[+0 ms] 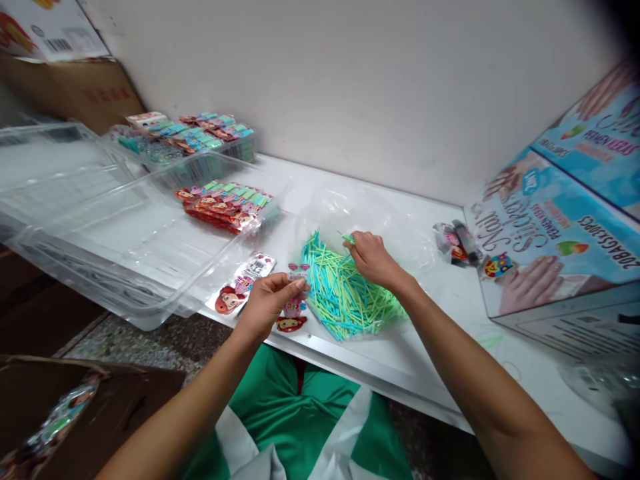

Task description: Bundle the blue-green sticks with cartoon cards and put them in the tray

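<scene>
Between thumb and fingers, my left hand [274,299] pinches a printed card packet [293,308] with a cartoon face at its lower end. My right hand [369,257] is closed on a few thin green sticks [348,238] over the pile. The heap of green and blue sticks [345,290] lies on a clear plastic bag [405,230], between and to the right of my hands. Left of my left hand, more printed packets [237,287] lie near the table's front edge.
Large clear plastic tubs [145,313] stand at the left. Behind them are clear containers of packed packets [225,205]. Nail sticker boxes [555,233] stand at the right, beside small black-and-red packets [456,241]. An open cardboard box [125,400] is at the lower left.
</scene>
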A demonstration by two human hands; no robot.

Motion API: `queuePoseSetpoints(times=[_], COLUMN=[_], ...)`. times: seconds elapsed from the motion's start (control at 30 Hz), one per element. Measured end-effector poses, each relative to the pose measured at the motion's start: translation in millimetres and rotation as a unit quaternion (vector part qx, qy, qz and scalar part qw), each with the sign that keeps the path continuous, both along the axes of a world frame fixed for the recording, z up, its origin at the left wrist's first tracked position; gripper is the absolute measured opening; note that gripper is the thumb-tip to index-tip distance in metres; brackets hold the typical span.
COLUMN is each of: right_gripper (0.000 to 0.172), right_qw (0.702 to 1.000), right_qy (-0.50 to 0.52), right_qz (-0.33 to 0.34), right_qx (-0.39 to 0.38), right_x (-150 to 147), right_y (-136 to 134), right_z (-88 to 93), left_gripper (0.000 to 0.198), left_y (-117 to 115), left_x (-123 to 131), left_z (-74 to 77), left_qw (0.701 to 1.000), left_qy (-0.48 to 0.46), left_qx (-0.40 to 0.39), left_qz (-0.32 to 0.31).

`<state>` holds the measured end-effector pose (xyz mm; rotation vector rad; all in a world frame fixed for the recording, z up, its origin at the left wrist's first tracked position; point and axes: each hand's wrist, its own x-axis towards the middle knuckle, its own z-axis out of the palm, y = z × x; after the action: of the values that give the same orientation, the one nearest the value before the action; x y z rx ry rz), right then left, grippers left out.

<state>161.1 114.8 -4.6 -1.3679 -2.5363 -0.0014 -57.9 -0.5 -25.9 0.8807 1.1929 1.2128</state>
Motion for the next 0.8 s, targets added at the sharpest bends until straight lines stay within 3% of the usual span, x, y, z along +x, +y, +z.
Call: queuePoseSetpoints(times=[0.1,0.2,0.3,0.37,0.43,0.5,0.53,0.6,0.67,0.73,0.8], right_gripper=[0.022,0.021,0.019,0.017,0.017,0.023,0.025,0.025,0.021,0.021,0.022], right_qw=[0.999,0.997,0.994,0.994,0.981,0.918,0.861,0.720,0.598,0.535,0.525], right_qy=[0.011,-0.031,-0.043,0.007,0.137,0.341,0.451,0.636,0.744,0.787,0.791], right_qz=[0.029,0.062,0.099,0.110,0.092,0.053,0.034,0.007,-0.010,-0.022,-0.028], right_qx=[0.011,0.033,0.024,-0.017,-0.102,-0.196,-0.234,-0.277,-0.296,-0.307,-0.313], right_x=[4.4,-1.3,-12.3,-15.4,-13.4,-11.2,-12.1,-20.6,-37.0,-55.7,-69.3], right_y=[-10.3,-27.4,-45.8,-54.6,-60.0,-64.2,-66.7,-73.5,-83.1,-94.3,-104.7], right_z=[5.0,11.3,16.1,18.0,19.3,20.4,20.7,20.5,17.9,12.3,4.3], left_gripper=[0.026,0.024,0.021,0.020,0.021,0.021,0.021,0.022,0.022,0.024,0.025], left_y=[11.2,30.8,49.9,56.4,56.5,51.7,48.2,40.5,33.9,29.5,26.6], left_x=[7.6,27.4,54.5,68.3,74.9,76.5,77.0,80.5,87.8,95.5,99.4], left_z=[10.6,24.6,34.8,37.5,37.2,34.9,33.3,29.8,26.2,22.8,19.9], left_qw=[0.992,0.959,0.933,0.933,0.941,0.948,0.951,0.954,0.956,0.957,0.961], left_qy=[0.078,0.163,0.201,0.197,0.157,0.086,0.052,0.004,-0.024,-0.038,-0.037], left_qx=[0.075,0.180,0.253,0.266,0.258,0.241,0.229,0.205,0.185,0.169,0.154], left_qz=[0.063,0.146,0.158,0.141,0.151,0.187,0.201,0.218,0.226,0.231,0.227])
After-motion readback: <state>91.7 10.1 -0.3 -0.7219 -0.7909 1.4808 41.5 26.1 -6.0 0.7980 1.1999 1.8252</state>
